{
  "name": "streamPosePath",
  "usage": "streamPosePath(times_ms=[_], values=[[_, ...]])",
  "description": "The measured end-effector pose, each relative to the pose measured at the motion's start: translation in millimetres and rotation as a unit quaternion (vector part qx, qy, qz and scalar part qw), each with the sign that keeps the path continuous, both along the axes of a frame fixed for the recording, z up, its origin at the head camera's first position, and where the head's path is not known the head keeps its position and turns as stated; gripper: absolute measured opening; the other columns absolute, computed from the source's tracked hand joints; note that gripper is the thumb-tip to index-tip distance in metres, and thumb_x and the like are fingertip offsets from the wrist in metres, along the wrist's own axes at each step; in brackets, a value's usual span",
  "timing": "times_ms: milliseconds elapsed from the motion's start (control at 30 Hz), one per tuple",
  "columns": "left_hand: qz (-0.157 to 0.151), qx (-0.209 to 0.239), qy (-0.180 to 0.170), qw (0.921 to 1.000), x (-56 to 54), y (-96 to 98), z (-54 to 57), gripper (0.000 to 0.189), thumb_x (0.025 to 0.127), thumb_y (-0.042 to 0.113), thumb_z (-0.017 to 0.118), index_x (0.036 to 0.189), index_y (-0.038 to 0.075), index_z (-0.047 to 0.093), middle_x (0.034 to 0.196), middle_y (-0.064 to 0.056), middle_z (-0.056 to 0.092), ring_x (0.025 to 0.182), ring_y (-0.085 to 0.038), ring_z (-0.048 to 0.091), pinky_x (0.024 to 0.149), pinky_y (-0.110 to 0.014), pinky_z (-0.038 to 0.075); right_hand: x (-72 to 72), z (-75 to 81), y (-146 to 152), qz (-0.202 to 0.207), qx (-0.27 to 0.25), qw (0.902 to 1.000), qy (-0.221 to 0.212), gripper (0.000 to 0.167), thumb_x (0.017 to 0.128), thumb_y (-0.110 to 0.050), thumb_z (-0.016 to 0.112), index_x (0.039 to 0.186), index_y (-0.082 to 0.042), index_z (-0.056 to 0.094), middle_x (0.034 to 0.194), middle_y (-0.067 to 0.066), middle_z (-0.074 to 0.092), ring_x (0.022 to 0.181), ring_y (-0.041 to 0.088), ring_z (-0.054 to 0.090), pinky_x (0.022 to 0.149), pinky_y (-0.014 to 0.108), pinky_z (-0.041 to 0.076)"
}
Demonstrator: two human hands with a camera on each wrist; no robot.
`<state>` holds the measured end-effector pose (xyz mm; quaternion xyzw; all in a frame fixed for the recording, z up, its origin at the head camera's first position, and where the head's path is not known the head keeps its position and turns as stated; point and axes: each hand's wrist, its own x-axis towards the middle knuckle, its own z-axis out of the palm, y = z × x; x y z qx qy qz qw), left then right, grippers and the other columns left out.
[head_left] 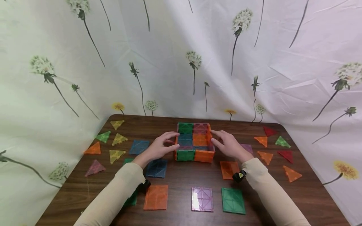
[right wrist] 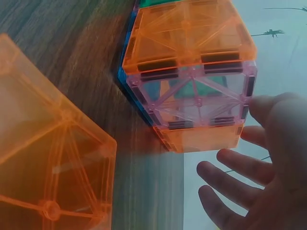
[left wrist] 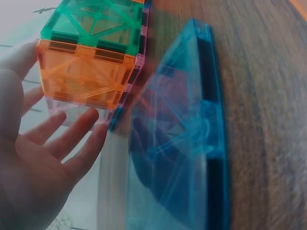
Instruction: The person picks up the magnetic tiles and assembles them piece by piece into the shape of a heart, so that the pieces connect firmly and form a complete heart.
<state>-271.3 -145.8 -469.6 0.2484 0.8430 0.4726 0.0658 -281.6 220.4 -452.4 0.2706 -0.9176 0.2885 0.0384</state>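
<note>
A low open-topped box of translucent magnetic tiles (head_left: 204,156) stands toward the back of the table, its front wall green and orange. My left hand (head_left: 161,145) reaches to its left side, fingers spread and only loosely bent. In the left wrist view the fingertips lie right at the orange tile (left wrist: 86,76) and the pale tile behind it. On the opposite side, my right hand (head_left: 228,145) has its thumb and fingertips at the right wall. That wall shows a purple tile (right wrist: 196,98) and an orange one in the right wrist view. Neither hand grips anything.
Square tiles lie in front: orange (head_left: 156,197), clear purple (head_left: 202,199) and green (head_left: 233,201). Blue squares (head_left: 156,168) lie under the left forearm's side, an orange square (head_left: 228,169) by the right wrist. Triangles, such as yellow (head_left: 117,156) and red (head_left: 286,155), are spread along both sides.
</note>
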Motion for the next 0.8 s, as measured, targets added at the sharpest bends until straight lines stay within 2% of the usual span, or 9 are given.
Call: streamPosePath(times_ms=[100, 233, 333, 400, 467, 533, 667, 733, 800], values=[[-0.013, -0.014, 0.015, 0.9997, -1.6, -3.9, 4.6, 0.057, 0.105, 0.038, 0.067, 0.157, 0.022, 0.050, 0.163, -0.006, 0.042, 0.132, -0.034, 0.059, 0.106, -0.057, 0.051, -0.3, -0.8, -0.5, -0.007, -0.002, 1.0000, -0.001, 0.052, 0.109, -0.033, 0.060, 0.154, -0.008, 0.054, 0.143, 0.015, 0.063, 0.116, 0.030, 0.066, 0.099, 0.054, 0.055], [-0.015, -0.049, 0.059, 0.9969, -6.8, -21.1, 13.1, 0.056, 0.105, 0.035, 0.067, 0.155, 0.015, 0.052, 0.158, -0.010, 0.048, 0.133, -0.036, 0.059, 0.106, -0.057, 0.051, 0.3, 0.0, -0.9, -0.013, 0.004, 0.9999, -0.009, 0.052, 0.109, -0.034, 0.059, 0.155, -0.009, 0.053, 0.146, 0.016, 0.061, 0.121, 0.032, 0.065, 0.103, 0.055, 0.053], [-0.006, -0.111, 0.101, 0.9887, -12.8, -44.2, 20.1, 0.054, 0.101, 0.030, 0.074, 0.149, 0.010, 0.057, 0.152, -0.013, 0.055, 0.135, -0.037, 0.057, 0.108, -0.057, 0.048, 1.0, 1.3, -0.8, -0.013, 0.008, 0.9998, -0.013, 0.053, 0.109, -0.034, 0.059, 0.155, -0.008, 0.053, 0.146, 0.017, 0.061, 0.120, 0.032, 0.065, 0.103, 0.055, 0.053], [-0.005, -0.168, 0.114, 0.9791, -16.9, -61.4, 24.0, 0.055, 0.096, 0.025, 0.080, 0.144, 0.007, 0.060, 0.148, -0.015, 0.058, 0.135, -0.038, 0.055, 0.109, -0.058, 0.047, 1.5, 2.6, -0.3, -0.014, 0.007, 0.9997, -0.018, 0.053, 0.109, -0.035, 0.059, 0.155, -0.008, 0.053, 0.146, 0.016, 0.061, 0.120, 0.032, 0.065, 0.103, 0.055, 0.053], [-0.010, -0.227, 0.105, 0.9681, -19.7, -78.2, 26.8, 0.057, 0.092, 0.021, 0.084, 0.141, 0.004, 0.062, 0.144, -0.018, 0.060, 0.135, -0.040, 0.055, 0.109, -0.058, 0.046, 1.5, 3.5, 0.3, -0.011, 0.009, 0.9997, -0.019, 0.053, 0.109, -0.034, 0.059, 0.155, -0.008, 0.052, 0.147, 0.017, 0.060, 0.120, 0.033, 0.065, 0.102, 0.056, 0.053], [-0.020, -0.279, 0.079, 0.9569, -21.2, -92.4, 29.0, 0.059, 0.088, 0.017, 0.087, 0.140, 0.001, 0.063, 0.144, -0.021, 0.059, 0.135, -0.044, 0.054, 0.108, -0.059, 0.047, 1.3, 4.5, 0.7, -0.010, 0.011, 0.9997, -0.021, 0.053, 0.109, -0.035, 0.059, 0.155, -0.008, 0.052, 0.148, 0.017, 0.060, 0.123, 0.035, 0.064, 0.104, 0.057, 0.052], [-0.036, -0.349, 0.021, 0.9361, -22.5, -109.6, 30.7, 0.061, 0.085, 0.012, 0.089, 0.139, 0.001, 0.065, 0.147, -0.026, 0.054, 0.137, -0.049, 0.049, 0.106, -0.059, 0.049, 1.2, 6.1, 1.1, -0.007, 0.016, 0.9996, -0.023, 0.053, 0.109, -0.034, 0.059, 0.154, -0.007, 0.053, 0.150, 0.017, 0.058, 0.129, 0.037, 0.061, 0.107, 0.058, 0.049], [-0.039, -0.364, 0.008, 0.9305, -22.7, -113.5, 30.7, 0.061, 0.084, 0.009, 0.090, 0.140, 0.003, 0.065, 0.148, -0.027, 0.053, 0.137, -0.051, 0.048, 0.104, -0.059, 0.050, 1.5, 6.7, 0.8, -0.006, 0.020, 0.9995, -0.022, 0.053, 0.109, -0.034, 0.059, 0.154, -0.007, 0.053, 0.150, 0.017, 0.058, 0.131, 0.037, 0.060, 0.108, 0.058, 0.049], [-0.037, -0.369, 0.003, 0.9289, -22.5, -115.3, 30.3, 0.062, 0.083, 0.006, 0.089, 0.141, 0.005, 0.065, 0.148, -0.026, 0.054, 0.137, -0.050, 0.048, 0.104, -0.058, 0.050, 1.8, 7.2, 0.0, -0.004, 0.021, 0.9995, -0.023, 0.053, 0.110, -0.033, 0.059, 0.154, -0.006, 0.053, 0.149, 0.017, 0.059, 0.131, 0.036, 0.060, 0.108, 0.058, 0.049]])
